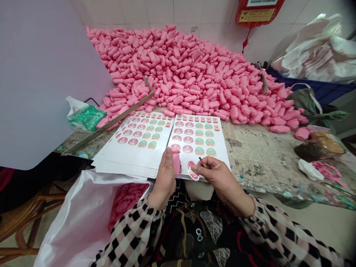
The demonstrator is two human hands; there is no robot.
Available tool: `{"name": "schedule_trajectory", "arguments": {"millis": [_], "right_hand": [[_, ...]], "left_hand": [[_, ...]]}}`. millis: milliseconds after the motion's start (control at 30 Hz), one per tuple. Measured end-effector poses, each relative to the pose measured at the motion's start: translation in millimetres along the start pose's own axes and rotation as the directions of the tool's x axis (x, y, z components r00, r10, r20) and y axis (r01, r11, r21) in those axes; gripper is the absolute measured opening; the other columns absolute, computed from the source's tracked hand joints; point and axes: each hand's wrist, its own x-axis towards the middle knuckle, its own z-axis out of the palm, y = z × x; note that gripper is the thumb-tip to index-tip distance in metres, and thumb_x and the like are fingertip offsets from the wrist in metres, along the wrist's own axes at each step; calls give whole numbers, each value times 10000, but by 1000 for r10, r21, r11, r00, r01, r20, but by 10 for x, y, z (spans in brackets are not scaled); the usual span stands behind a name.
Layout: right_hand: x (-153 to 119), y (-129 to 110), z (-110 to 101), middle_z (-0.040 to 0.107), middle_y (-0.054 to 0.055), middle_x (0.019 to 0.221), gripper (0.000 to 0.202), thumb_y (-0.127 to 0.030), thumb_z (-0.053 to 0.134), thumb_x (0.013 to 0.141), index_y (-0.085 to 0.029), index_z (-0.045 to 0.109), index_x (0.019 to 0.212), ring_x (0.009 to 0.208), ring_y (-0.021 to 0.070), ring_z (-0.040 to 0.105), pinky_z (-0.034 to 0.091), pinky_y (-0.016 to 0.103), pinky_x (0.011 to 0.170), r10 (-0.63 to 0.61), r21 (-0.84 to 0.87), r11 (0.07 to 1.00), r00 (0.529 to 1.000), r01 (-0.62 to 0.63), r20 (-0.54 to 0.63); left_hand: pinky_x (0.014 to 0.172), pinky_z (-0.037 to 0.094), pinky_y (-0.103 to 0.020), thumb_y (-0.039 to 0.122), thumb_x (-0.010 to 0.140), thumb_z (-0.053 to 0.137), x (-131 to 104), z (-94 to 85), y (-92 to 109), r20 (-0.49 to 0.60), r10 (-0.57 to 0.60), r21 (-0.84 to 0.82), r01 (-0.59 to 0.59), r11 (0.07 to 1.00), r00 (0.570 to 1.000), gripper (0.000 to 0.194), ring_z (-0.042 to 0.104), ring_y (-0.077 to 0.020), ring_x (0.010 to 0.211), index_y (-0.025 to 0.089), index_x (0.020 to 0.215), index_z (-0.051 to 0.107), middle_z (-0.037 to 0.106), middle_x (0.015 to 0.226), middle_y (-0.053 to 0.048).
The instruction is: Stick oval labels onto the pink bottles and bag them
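Observation:
My left hand (165, 178) is wrapped round a small pink plastic bottle (177, 163), which stands roughly upright in front of the sticker sheets. Between the thumb and fingers of my right hand (215, 174) is a peeled pink and white sticker (193, 170), just to the right of the bottle and apart from it. A thin dark tool tip (202, 161) sticks out of the same hand; its kind is hard to make out. Under both hands lie white sheets (219, 148) printed with rows of pink, green and small red stickers.
A large heap of pink bottles (178, 66) covers the back of the worn table (250, 148). On the left are a metal strip (111, 122) and a green-white bag (86, 115). A white sack (75, 215) with pink bottles hangs below. A dark jar (317, 148) stands right.

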Motion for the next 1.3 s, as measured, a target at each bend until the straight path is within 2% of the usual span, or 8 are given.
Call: {"name": "schedule_trajectory", "arguments": {"millis": [100, 200, 467, 833, 967, 1167, 1300], "right_hand": [[17, 58, 28, 504, -46, 573, 312, -358, 785, 576, -162, 543, 603, 546, 79, 401, 326, 228, 551, -51, 40, 998, 999, 50, 6], [32, 133, 55, 522, -34, 612, 316, -350, 788, 579, -159, 541, 627, 588, 91, 433, 347, 230, 578, -82, 66, 995, 997, 81, 12], [34, 161, 102, 502, -42, 591, 327, -348, 795, 566, -161, 532, 613, 567, 86, 420, 348, 223, 554, -89, 69, 994, 996, 88, 5], [40, 195, 115, 519, -45, 603, 285, -336, 778, 602, -168, 549, 626, 574, 89, 436, 362, 223, 571, -117, 45, 992, 993, 116, 25], [34, 185, 120, 514, -42, 599, 288, -342, 774, 602, -166, 547, 622, 571, 90, 432, 360, 225, 563, -115, 34, 993, 993, 114, 23], [33, 184, 110, 523, -36, 605, 283, -359, 765, 608, -167, 559, 633, 583, 95, 434, 367, 232, 579, -112, 18, 994, 993, 112, 19], [39, 196, 105, 522, -34, 610, 289, -373, 764, 611, -171, 557, 631, 591, 101, 441, 369, 233, 582, -113, 8, 994, 993, 113, 24]], "left_hand": [[569, 423, -197, 589, 759, 540, -35, 71, -60, 61, -133, -210, 143, 967, 989, 432, 497, -95, 600, 178, 886, 578, 524, 692, 17], [617, 460, -206, 549, 766, 566, -73, 117, -131, 63, -232, -300, 240, 923, 971, 398, 533, -98, 652, 160, 853, 567, 554, 765, -2], [556, 448, -173, 520, 780, 565, -97, 132, -137, 79, -228, -340, 241, 909, 971, 383, 527, -78, 596, 140, 832, 574, 551, 728, 0], [628, 466, -205, 536, 749, 595, -95, 119, -169, 111, -232, -347, 256, 902, 966, 397, 556, -101, 670, 151, 847, 581, 575, 783, -14], [617, 461, -209, 561, 738, 589, -95, 123, -166, 90, -238, -339, 254, 906, 967, 429, 550, -105, 656, 148, 852, 580, 575, 768, -17], [585, 438, -189, 562, 776, 539, -103, 126, -171, 115, -232, -327, 258, 909, 966, 425, 525, -86, 613, 145, 851, 571, 567, 734, -8], [579, 437, -189, 606, 740, 545, -109, 131, -163, 96, -239, -328, 257, 909, 966, 473, 524, -86, 605, 143, 829, 576, 571, 728, -9]]}}
